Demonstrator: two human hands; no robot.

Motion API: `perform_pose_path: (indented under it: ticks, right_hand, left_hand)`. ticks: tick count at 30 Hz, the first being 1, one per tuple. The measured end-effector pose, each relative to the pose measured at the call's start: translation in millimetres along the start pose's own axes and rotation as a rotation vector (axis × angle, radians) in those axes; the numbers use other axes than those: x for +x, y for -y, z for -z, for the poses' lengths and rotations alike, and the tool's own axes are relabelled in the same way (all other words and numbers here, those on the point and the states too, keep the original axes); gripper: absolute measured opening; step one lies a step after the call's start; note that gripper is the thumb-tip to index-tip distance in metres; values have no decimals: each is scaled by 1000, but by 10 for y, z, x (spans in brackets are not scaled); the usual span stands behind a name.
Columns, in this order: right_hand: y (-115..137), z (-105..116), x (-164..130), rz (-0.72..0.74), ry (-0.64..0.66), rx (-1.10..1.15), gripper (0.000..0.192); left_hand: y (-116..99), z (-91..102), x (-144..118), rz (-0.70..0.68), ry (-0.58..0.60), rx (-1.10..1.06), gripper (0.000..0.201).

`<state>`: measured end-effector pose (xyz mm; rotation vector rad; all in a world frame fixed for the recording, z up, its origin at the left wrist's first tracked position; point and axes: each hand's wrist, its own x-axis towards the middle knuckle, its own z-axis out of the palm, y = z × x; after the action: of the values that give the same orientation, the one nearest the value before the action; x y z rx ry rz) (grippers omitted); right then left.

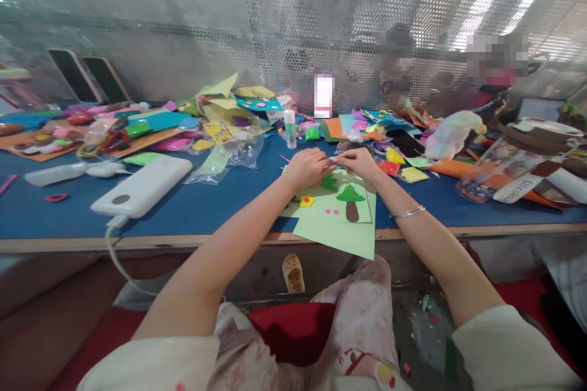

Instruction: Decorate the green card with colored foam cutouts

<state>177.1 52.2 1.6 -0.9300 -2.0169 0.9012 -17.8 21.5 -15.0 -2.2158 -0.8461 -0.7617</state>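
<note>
My left hand (309,167) and my right hand (358,162) meet fingertip to fingertip over the top of a light green sheet of paper (337,238). Both are closed in a pinch around something small, perhaps pinkish, which I cannot make out. Below them on the paper lie a green and brown clay tree (351,201) with red dots, a yellow flower (307,200) with a red centre, and two pink dots (332,212). A further green shape (328,183) shows partly under my left hand. The paper overhangs the table's front edge.
A glue stick (290,129) stands behind my hands near an upright lit phone (323,98). A white power bank (143,186) with a cable lies left. Bags of coloured clay (389,164), a fluffy toy (454,134) and a clear tumbler (509,159) are on the right.
</note>
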Motion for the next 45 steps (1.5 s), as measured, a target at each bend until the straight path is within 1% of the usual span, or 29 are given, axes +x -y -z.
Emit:
perform_pose_path:
  ticks: [3, 8, 12, 15, 19, 23, 27, 33, 37, 41, 45]
  right_hand:
    - [0, 8, -15, -4, 31, -3, 45]
    - [57, 39, -84, -77, 101, 6, 43]
    - [72, 37, -113, -78, 81, 70, 41]
    - [63, 17, -116, -95, 72, 137, 42]
    - [64, 15, -125, -112, 85, 173, 43]
    - [102, 33, -136, -95, 120, 159, 47]
    - [130, 41, -135, -74, 167, 124, 45]
    - [95, 40, -130, -58, 159, 96, 44]
    - [114, 35, -143, -75, 171, 98, 44]
    - [159, 29, -161, -110, 205, 131, 46]
    - [168, 24, -166, -136, 198, 177, 52]
  left_hand:
    - [9, -8, -18, 5, 13, 3, 38]
    - [-3, -26, -37, 16, 62, 5, 34]
    - [-19, -25, -30, -3, 95, 34, 32]
    - [-17, -17, -34, -3, 76, 67, 31]
    - [-6, -17, -47, 17, 54, 56, 31]
    - [-11, -24, -53, 36, 43, 47, 29]
    - [-26, -37, -55, 27, 35, 54, 29]
    - [-17, -54, -68, 12, 55, 57, 32]
    - [1, -49, -82, 21, 51, 64, 34]
    - [-2, -39, -70, 67, 10, 55, 34]
    - [-33, -22, -27, 111, -13, 13, 33]
